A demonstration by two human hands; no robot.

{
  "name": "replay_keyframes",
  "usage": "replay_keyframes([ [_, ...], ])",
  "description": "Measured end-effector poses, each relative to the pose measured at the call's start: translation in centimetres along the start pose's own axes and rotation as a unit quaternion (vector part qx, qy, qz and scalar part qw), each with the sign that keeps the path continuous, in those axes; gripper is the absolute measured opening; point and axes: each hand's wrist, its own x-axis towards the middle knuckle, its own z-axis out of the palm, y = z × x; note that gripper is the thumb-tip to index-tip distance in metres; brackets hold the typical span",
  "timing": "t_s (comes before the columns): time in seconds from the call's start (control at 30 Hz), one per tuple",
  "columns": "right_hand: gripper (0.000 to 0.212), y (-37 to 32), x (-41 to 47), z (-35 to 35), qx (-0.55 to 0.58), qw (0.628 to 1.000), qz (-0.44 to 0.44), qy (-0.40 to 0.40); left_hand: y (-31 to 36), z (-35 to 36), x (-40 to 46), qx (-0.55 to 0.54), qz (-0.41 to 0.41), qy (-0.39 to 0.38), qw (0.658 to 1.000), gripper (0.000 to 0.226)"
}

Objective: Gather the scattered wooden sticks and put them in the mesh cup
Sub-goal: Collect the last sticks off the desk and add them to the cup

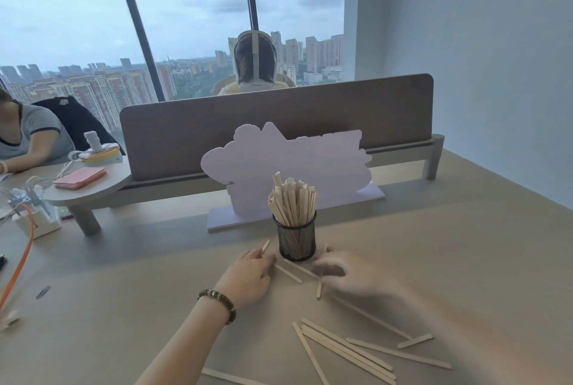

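A black mesh cup (pixel 297 242) stands mid-table, packed with upright wooden sticks (pixel 293 198). My left hand (pixel 248 276), a bead bracelet at its wrist, rests palm down just left of the cup, and its fingertips pinch a short stick (pixel 265 247). My right hand (pixel 339 273) is motion-blurred to the right of the cup, with its fingers curled on a stick (pixel 319 288) that points down at the table. Two sticks (pixel 288 273) lie flat between my hands. Several more loose sticks (pixel 344 350) are scattered near the front edge.
A white cut-out sign (pixel 288 161) on a flat base stands right behind the cup, with a grey desk divider (pixel 387 115) behind it. At the left are a round shelf (pixel 90 195) with pink cards, an orange cable (pixel 21 263) and a seated person. Another person sits beyond the divider.
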Motion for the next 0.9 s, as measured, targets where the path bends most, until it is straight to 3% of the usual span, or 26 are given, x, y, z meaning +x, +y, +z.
replay_keyframes([
  [0.1,0.049,0.1,-1.1,0.3,-0.103,0.994,-0.014,-0.015,-0.3,-0.2,-1.4,0.06,0.0,-0.02,0.998,0.049],
  [0.23,0.034,1.0,-2.5,0.1,-0.193,0.981,-0.02,0.023,-0.5,-0.9,-4.2,0.147,-0.001,-0.041,0.988,0.051],
  [0.33,0.027,0.7,-3.9,-0.2,-0.246,0.969,-0.009,0.024,-0.5,-1.2,-6.2,0.123,-0.006,-0.084,0.989,0.059],
  [0.47,0.026,0.5,-6.0,-0.7,-0.234,0.972,0.003,0.009,-0.4,-1.7,-9.2,0.074,0.019,-0.142,0.987,0.078],
  [0.63,0.029,0.5,-8.8,-2.1,-0.203,0.978,0.003,-0.038,-0.4,-1.9,-12.6,0.173,0.079,-0.206,0.96,0.102],
  [0.8,0.043,1.7,-11.2,-3.8,-0.158,0.98,0.025,-0.121,-0.9,-1.0,-14.4,0.114,0.096,-0.109,0.983,0.057],
  [0.9,0.047,2.5,-11.6,-3.6,-0.16,0.982,0.044,-0.094,-1.1,-0.4,-14.5,0.136,0.107,-0.054,0.983,0.049],
])
